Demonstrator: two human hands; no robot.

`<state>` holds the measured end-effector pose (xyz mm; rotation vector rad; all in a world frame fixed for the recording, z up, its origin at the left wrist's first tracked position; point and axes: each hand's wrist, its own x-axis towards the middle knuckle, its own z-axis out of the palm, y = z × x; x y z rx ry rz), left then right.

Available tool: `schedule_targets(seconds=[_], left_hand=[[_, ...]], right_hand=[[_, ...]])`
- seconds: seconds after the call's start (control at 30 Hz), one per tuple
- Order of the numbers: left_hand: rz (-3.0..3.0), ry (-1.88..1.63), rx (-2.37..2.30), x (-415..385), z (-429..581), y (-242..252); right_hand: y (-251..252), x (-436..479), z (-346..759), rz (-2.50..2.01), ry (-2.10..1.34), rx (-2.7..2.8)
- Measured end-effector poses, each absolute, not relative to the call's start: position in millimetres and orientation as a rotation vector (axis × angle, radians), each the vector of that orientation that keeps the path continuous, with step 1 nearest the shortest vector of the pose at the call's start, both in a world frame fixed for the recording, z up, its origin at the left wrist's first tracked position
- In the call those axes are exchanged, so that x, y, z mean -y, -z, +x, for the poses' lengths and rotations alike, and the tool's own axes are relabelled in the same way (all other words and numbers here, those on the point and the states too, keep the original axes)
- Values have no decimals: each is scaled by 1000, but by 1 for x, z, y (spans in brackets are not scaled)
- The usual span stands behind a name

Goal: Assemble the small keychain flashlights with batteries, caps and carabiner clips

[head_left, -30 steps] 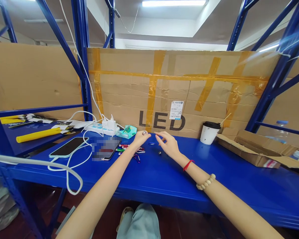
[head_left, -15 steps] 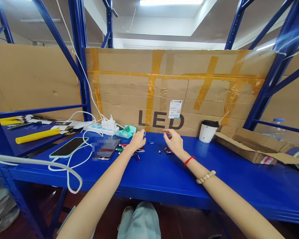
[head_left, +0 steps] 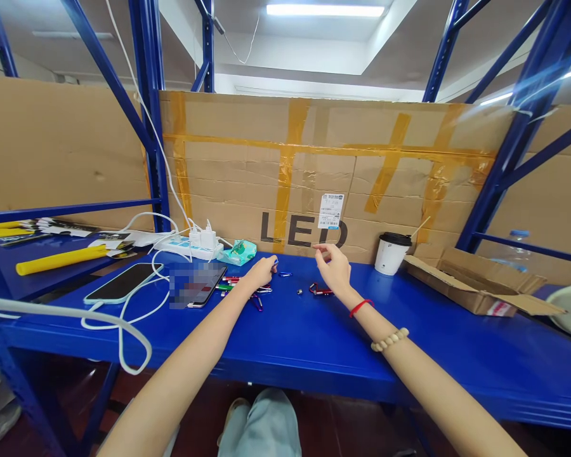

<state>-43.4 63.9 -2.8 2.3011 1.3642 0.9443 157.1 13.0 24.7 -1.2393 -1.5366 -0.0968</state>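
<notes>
My left hand (head_left: 261,273) has its fingers closed on a small blue piece (head_left: 275,262), mostly hidden by the fingertips. Under and beside that wrist lies a pile of small shiny red, green and purple pieces (head_left: 257,303), partly covered by my forearm. My right hand (head_left: 335,270) hovers a short way off, fingers curved and apart, with nothing visible in them. Just below it are some red metallic pieces (head_left: 320,291). Between the hands, a slim blue piece (head_left: 285,274) and a tiny silver piece (head_left: 299,292) lie on the blue tabletop (head_left: 309,336).
On the left are a phone (head_left: 124,283) with a white cable, a dark tablet-like device (head_left: 207,285), a power strip (head_left: 190,246) and a teal packet (head_left: 238,252). A lidded paper cup (head_left: 391,255) and an open cardboard box (head_left: 466,289) stand right. Cardboard (head_left: 228,171) backs the table.
The whole view has shifted slightly. My left hand has turned a little, and the blue piece at its fingertips shows more. My right hand has scarcely moved and is still above the red pieces.
</notes>
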Motion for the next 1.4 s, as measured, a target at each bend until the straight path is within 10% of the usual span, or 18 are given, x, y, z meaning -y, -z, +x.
schedule_targets(seconds=[1.4], left_hand=[[1304,-1094,-888,-32,-28,-29]], right_hand=[[-14,-12,141,-930,217,2134]])
